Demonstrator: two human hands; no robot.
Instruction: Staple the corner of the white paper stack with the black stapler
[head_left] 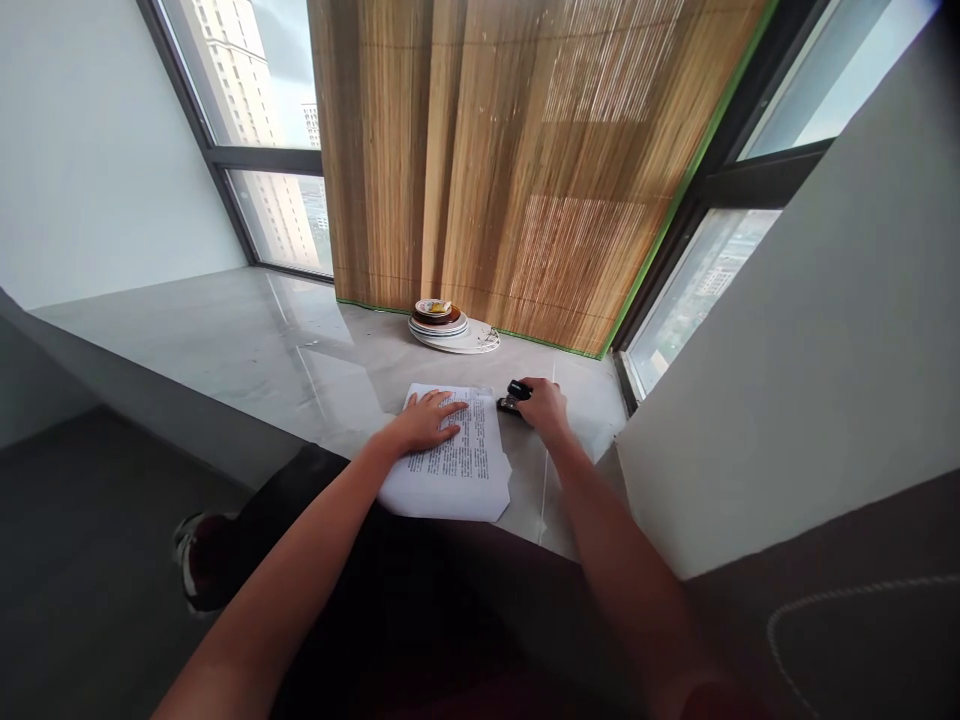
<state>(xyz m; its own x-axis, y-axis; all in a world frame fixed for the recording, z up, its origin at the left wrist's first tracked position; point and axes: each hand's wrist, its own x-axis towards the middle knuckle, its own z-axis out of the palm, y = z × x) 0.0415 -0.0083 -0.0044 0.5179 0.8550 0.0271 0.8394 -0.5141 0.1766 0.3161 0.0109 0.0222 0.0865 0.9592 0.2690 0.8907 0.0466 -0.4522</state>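
Flat on the counter (285, 350) lay the papers (457, 465), printed side up, near the front edge. The left hand (424, 422) rested open on their upper left part, fingers spread and pressing down. Just beside the papers' top right corner sat a small black stapler (512, 397); the right hand (541, 408) was curled over it, gripping it. Farther back, well apart, a stack of plates (450, 330) stood against the bamboo blind (525, 170). A white wall (810, 380) closed in the right side.
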